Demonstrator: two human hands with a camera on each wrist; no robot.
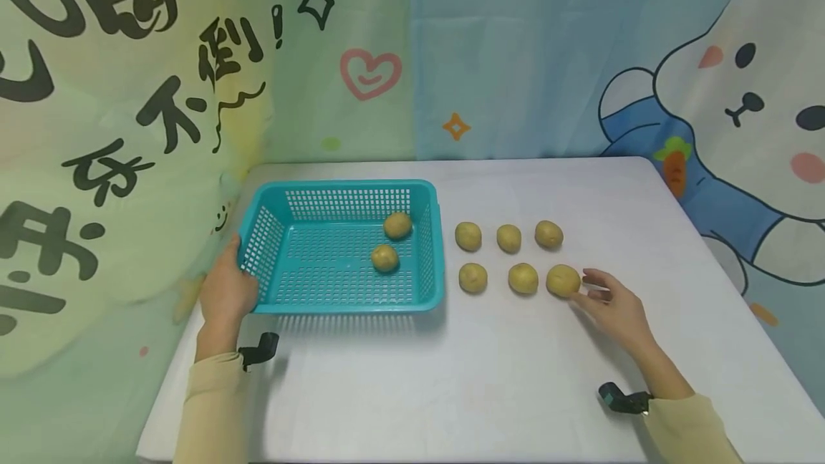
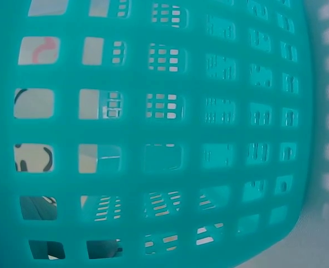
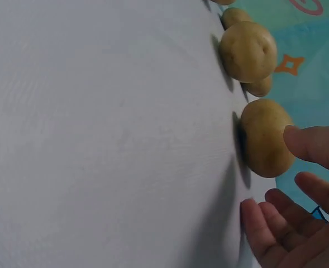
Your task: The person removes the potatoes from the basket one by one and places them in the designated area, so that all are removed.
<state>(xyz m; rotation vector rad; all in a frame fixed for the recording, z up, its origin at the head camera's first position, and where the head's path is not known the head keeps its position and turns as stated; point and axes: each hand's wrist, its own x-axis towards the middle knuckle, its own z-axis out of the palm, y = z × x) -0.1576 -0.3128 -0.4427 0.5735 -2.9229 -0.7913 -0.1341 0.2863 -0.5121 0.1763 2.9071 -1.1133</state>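
My left hand (image 1: 227,288) grips the near-left rim of a turquoise plastic basket (image 1: 348,306). Two potatoes lie inside it toward the right, one potato (image 1: 397,225) behind the other potato (image 1: 384,258). The basket's perforated wall (image 2: 133,131) fills the left wrist view, where the hand is out of sight. At the right end of the front row of potatoes, my right hand (image 1: 615,312) is beside a potato (image 1: 563,281). In the right wrist view its thumb (image 3: 312,144) overlaps that potato's edge; contact is unclear. The other fingers (image 3: 295,215) are spread apart from it.
More potatoes stand in two short rows on the white table (image 1: 451,385), between basket and right hand; the back row ends with a potato (image 1: 548,234). A printed cloth (image 1: 515,56) hangs behind. Each wrist wears a black camera mount (image 1: 624,398).
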